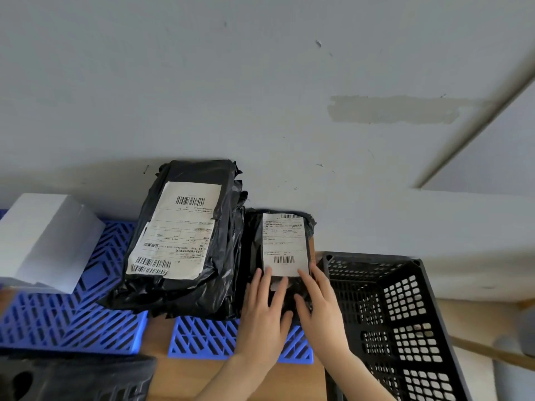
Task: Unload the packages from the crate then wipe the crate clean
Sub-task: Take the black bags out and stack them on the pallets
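Observation:
A small black-wrapped package (282, 244) with a white shipping label lies on a blue slatted pallet (202, 337) against the wall. My left hand (267, 311) and my right hand (320, 311) both rest on its near end with fingers mostly straight, pressing it flat. To its left stands a stack of larger black packages (185, 241), the top one bearing a big white label. On the right the black perforated crate (390, 314) stands tilted, and the part of its inside I can see holds nothing.
A white box (43, 241) sits on a second blue pallet (72, 319) at the left. Part of another black crate (72, 380) shows at the bottom left. The floor is wooden, and a grey wall rises right behind the packages.

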Tool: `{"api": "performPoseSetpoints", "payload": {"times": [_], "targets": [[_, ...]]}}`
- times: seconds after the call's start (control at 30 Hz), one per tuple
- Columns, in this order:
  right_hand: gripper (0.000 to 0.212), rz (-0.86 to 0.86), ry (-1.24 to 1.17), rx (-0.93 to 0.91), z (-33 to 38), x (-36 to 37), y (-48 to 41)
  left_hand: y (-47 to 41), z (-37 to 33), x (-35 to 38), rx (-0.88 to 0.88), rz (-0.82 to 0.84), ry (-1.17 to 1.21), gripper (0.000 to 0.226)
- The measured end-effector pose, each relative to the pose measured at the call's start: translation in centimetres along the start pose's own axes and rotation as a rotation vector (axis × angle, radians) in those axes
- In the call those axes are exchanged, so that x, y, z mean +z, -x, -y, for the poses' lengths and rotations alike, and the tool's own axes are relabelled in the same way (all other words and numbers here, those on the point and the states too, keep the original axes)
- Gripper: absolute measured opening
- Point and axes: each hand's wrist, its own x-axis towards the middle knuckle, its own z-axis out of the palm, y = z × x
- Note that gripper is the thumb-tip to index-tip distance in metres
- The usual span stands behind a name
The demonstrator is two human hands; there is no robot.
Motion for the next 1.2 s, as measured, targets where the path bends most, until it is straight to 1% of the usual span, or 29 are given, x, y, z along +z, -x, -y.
{"api": "performPoseSetpoints", "payload": {"times": [0.07,0.17,0.33,0.43,0.5,0.6,0.8,0.9,1.03,1.2], "targets": [[0.058,0.038,0.099,-0.046,-0.6,0.4,1.1,0.9,0.0,0.3,0.012,0.047,-0.058,0.073],[0.066,0.116,0.201,-0.067,-1.2,1.0,1.3,1.1,0.3,0.7,-0.034,0.098,-0.119,0.087],[0.073,0.188,0.313,-0.071,-1.4,2.1,0.3,0.5,1.7,1.7,0.017,0.071,-0.145,0.1],[0.073,0.264,0.382,-0.062,-1.1,2.2,-0.2,0.3,2.2,2.1,0.029,0.081,-0.128,0.101],[0.073,0.276,0.42,-0.059,-0.6,2.0,-0.3,0.2,2.2,1.9,0.033,0.094,-0.111,0.097],[0.067,0.271,0.383,-0.045,0.2,1.1,-0.1,0.3,1.6,0.8,0.028,0.09,-0.05,0.086],[0.057,0.092,0.251,-0.059,2.3,-0.9,3.6,4.1,-0.8,-3.0,0.124,-0.077,-0.057,0.063],[0.053,0.005,0.187,-0.082,3.9,-2.2,6.9,7.3,-2.1,-5.5,0.145,-0.164,-0.044,0.05],[0.045,-0.037,0.099,-0.1,7.1,-3.8,12.1,13.1,-3.4,-9.5,0.148,-0.245,-0.038,0.035],[0.039,-0.098,-0.052,-0.201,12.9,-5.3,17.9,21.0,-4.6,-15.9,0.113,-0.362,-0.054,0.029]]}}
